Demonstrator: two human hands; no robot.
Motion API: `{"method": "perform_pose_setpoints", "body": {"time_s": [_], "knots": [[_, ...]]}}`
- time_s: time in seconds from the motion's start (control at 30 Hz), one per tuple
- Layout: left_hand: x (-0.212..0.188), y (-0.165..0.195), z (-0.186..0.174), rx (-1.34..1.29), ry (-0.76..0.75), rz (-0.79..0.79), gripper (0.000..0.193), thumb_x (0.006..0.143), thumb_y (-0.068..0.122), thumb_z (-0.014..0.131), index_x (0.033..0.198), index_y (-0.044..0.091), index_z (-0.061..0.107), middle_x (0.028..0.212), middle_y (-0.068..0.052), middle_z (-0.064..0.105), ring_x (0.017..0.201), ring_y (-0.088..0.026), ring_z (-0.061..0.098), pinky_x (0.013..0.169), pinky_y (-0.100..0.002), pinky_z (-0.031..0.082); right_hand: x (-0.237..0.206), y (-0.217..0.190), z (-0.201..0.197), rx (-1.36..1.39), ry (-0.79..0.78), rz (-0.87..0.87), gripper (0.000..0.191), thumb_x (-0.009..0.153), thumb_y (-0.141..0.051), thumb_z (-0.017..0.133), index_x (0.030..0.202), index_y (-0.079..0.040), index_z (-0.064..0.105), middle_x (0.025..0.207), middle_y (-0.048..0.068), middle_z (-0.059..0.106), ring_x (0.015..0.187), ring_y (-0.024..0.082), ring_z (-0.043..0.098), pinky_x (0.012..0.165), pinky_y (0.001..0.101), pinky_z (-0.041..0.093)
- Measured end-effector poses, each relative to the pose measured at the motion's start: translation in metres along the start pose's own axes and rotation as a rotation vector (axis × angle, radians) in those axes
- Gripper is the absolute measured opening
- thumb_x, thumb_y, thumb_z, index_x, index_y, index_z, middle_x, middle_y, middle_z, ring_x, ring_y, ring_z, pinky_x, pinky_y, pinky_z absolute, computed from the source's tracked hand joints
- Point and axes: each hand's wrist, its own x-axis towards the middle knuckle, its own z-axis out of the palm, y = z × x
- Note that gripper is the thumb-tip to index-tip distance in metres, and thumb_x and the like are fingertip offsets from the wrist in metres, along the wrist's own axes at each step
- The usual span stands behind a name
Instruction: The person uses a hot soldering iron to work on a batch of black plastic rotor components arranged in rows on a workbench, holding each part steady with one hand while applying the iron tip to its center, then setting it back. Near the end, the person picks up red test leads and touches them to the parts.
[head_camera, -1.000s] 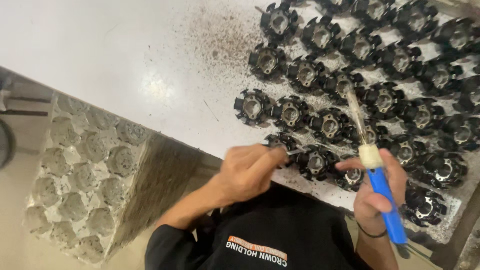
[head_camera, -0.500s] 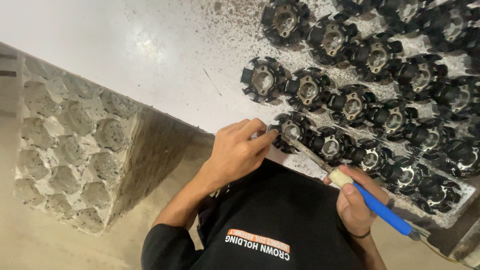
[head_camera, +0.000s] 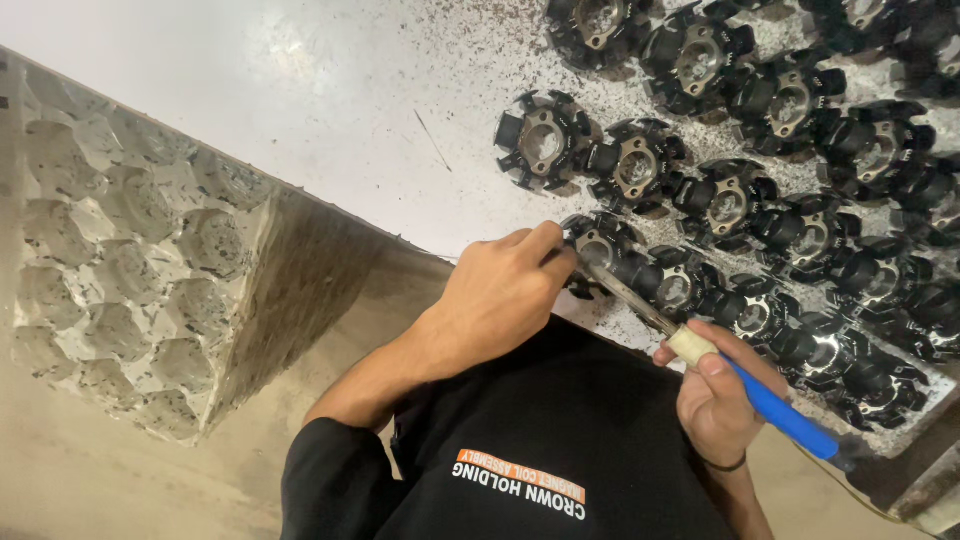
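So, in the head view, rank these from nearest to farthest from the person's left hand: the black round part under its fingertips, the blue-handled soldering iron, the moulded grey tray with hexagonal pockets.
1. Black round part, touched by the left hand at the table edge.
2. Blue-handled soldering iron, to the right, gripped by the right hand; its tip reaches that part.
3. Moulded grey tray with hexagonal pockets, far off to the left.

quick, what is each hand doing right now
Left hand: closed, fingertips pinched at a black round part; what it pinches is hidden.
Right hand: closed around a blue-handled soldering iron.
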Motion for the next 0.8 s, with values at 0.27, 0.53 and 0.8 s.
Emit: {"method": "perform_pose_setpoints", "body": {"time_s": [0.27, 0.53, 0.8], "knots": [[-0.004, -0.001, 0.008, -0.037, 0.061, -0.006, 0.024, 0.077, 0.003, 0.066, 0.101, 0.0, 0.071, 0.1, -0.009, 0.059, 0.09, -0.026, 0.066, 0.066, -0.039, 0.055, -0.001, 0.003, -0.002, -0.035, 0.006, -0.083, 0.033, 0.099, -0.009, 0.059, 0.116, 0.019, 0.064, 0.104, 0.028, 0.069, 0.082, 0.036, 0.071, 0.075, 0.0437, 0.062], [-0.009, -0.002, 0.012, -0.074, 0.147, 0.023, 0.026, 0.078, 0.003, 0.07, 0.103, 0.0, 0.071, 0.099, -0.007, 0.06, 0.086, -0.024, 0.065, 0.066, -0.038, 0.054, 0.0, 0.007, -0.005, -0.025, -0.019, -0.131, 0.033, 0.096, -0.009, 0.059, 0.115, 0.018, 0.065, 0.104, 0.028, 0.069, 0.081, 0.036, 0.07, 0.076, 0.0447, 0.061], [-0.015, -0.007, 0.015, -0.088, 0.142, 0.033, 0.027, 0.078, 0.0, 0.068, 0.105, -0.001, 0.072, 0.103, -0.007, 0.062, 0.085, -0.023, 0.065, 0.068, -0.037, 0.055, 0.0, 0.004, -0.006, -0.013, 0.01, -0.095, 0.035, 0.098, -0.009, 0.057, 0.118, 0.018, 0.065, 0.108, 0.029, 0.068, 0.087, 0.035, 0.069, 0.08, 0.0447, 0.06]]}}
